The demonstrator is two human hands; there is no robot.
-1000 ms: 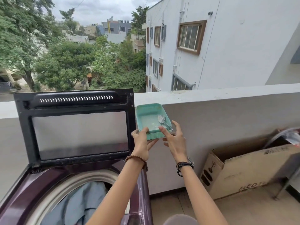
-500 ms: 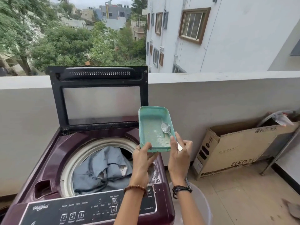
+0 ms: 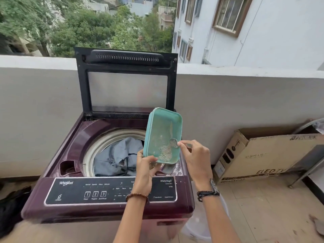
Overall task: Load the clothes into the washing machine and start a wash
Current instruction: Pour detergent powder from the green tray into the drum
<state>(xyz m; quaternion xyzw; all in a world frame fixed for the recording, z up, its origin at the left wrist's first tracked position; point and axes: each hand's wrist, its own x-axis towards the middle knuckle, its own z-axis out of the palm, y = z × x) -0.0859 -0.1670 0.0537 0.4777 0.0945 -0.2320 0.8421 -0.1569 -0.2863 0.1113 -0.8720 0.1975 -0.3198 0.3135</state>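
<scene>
A maroon top-loading washing machine (image 3: 73, 151) stands open, its black-framed lid (image 3: 126, 58) raised against the balcony wall. Grey-blue clothes (image 3: 117, 155) lie in the drum. My left hand (image 3: 145, 169) grips the lower edge of a teal tub (image 3: 163, 125) tilted toward me over the machine's right side, with a little powder at its bottom. My right hand (image 3: 194, 155) pinches the handle of a clear spoon (image 3: 173, 142) whose bowl rests inside the tub. The control panel (image 3: 98, 192) faces me at the front.
A flat cardboard TV box (image 3: 266, 155) leans on the balcony wall (image 3: 38, 111) to the right, with a metal frame (image 3: 308, 165) beside it. A pale bucket (image 3: 201, 225) stands under my right arm. Dark cloth (image 3: 12, 207) lies at the far left. Tiled floor (image 3: 259, 211) spreads to the right.
The teal tub has come down from the wall ledge to just above the machine and tilted toward me. My right hand went from the tub's rim to the spoon handle. My view dropped downward.
</scene>
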